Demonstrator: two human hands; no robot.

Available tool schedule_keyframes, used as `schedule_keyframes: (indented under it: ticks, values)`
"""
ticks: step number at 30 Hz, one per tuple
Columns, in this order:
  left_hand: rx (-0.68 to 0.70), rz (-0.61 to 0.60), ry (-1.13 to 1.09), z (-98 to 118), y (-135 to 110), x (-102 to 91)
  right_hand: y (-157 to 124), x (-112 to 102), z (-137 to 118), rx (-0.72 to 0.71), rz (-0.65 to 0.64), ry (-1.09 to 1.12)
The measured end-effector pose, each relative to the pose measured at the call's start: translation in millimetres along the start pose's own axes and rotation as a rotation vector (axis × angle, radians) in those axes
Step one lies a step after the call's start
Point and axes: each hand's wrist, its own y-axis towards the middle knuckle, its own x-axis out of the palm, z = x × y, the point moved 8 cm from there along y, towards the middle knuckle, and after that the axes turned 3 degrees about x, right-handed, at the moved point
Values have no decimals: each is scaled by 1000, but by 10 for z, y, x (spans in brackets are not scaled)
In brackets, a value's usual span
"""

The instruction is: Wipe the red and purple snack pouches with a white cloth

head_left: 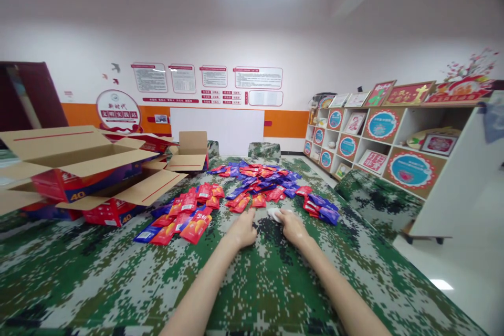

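Note:
My right hand (293,227) is closed on a small white object (274,214), whose exact kind I cannot make out. My left hand (242,229) is beside it over the camouflage cloth, fingers bent and a little apart, with nothing visible in them. Just beyond both hands lies a large heap of red and blue snack packets (262,181). To the left, red and blue packets (183,215) are spread in overlapping rows. Right of my right hand is a smaller pile of packets (321,207).
Open cardboard boxes (94,178) are stacked at the left of the table, with flaps sticking out. Another open box (188,149) stands farther back. Camouflage-covered chairs (378,202) line the right and far sides. A white shelf unit (397,136) stands along the right.

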Motion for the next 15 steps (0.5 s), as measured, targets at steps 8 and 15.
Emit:
schedule_keyframes:
  ticks: [8,15]
  values:
    - [-188,82,-307,-405,-31,311,8,-13,-40,-5,15,27]
    - [-79,60,-41,-115,-158,205,31,-134,-79,19,45,118]
